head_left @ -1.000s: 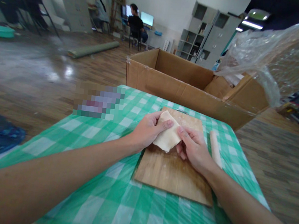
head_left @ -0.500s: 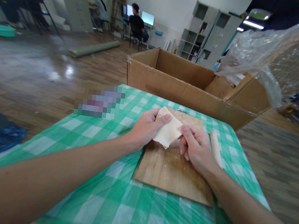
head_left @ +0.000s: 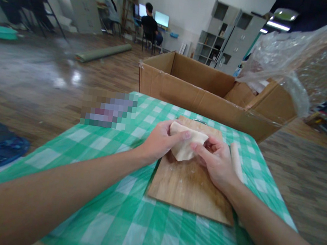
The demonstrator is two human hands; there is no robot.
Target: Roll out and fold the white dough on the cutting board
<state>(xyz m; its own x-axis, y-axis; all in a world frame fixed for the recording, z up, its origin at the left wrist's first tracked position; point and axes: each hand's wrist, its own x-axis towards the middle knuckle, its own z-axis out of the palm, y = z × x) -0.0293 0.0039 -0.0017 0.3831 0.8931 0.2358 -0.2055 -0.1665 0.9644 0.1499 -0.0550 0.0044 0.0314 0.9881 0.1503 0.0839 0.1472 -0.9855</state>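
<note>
A thin, pale sheet of dough is held up between both hands over a wooden cutting board. My left hand grips its left side, thumb across the front face and fingers behind. At its right edge my right hand pinches the sheet, the thumb in front and the other fingers partly hidden behind. The sheet's top edge is bent and its lower edge hangs free above the board. To the right of the board lies a pale rolling pin, partly covered by my right forearm.
A green-and-white checked cloth covers the table. Beyond its far edge stands a large open cardboard box with plastic wrap at its right. A blurred-out patch hides something at the table's left edge. Two people sit at desks in the back.
The dough sheet has turned and its top edge now lies more level and bent. My right hand has shifted its pinch, its thumb moving left onto the front of the sheet.
</note>
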